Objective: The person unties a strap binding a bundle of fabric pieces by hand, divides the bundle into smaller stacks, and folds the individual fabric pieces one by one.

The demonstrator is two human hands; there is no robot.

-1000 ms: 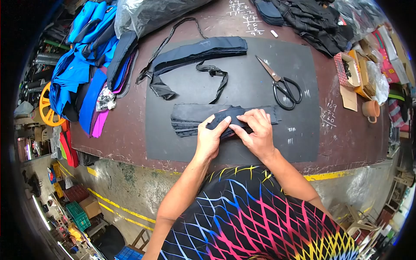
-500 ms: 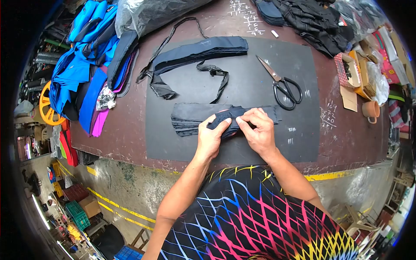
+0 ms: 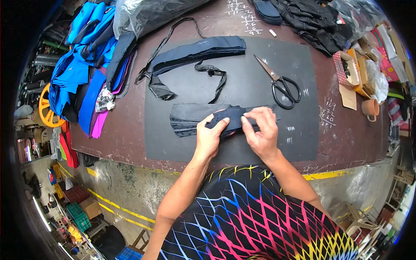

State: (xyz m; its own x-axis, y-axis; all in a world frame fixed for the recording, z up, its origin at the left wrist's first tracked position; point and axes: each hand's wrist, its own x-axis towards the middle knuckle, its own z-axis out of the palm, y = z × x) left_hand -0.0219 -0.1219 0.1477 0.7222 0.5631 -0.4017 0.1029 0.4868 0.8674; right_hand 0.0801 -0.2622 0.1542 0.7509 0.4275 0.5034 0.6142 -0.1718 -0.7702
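Note:
A fanned stack of dark fabric strips (image 3: 195,113) lies on the black mat. My left hand (image 3: 211,133) is closed on a dark navy bundle of fabric pieces (image 3: 229,115) at the stack's right end, thumb on top. At that bundle's right side is my right hand (image 3: 262,132), its thumb and forefinger brought close together and the other fingers curled. Whether a fabric edge is pinched between them cannot be made out. Black-handled scissors (image 3: 284,91) rest on the mat beyond my right hand, blades pointing away to the left.
A long navy fabric stack (image 3: 199,53) and a twisted black strip (image 3: 220,82) lie farther back on the mat (image 3: 299,143). Blue garments (image 3: 82,65) and a grey plastic bag (image 3: 147,17) are at left. Boxes (image 3: 346,69) and a mug (image 3: 370,108) stand at right.
My right hand has shifted slightly right, away from the left thumb, and its fingers have lifted and straightened a little. The left hand keeps its grip on the fabric.

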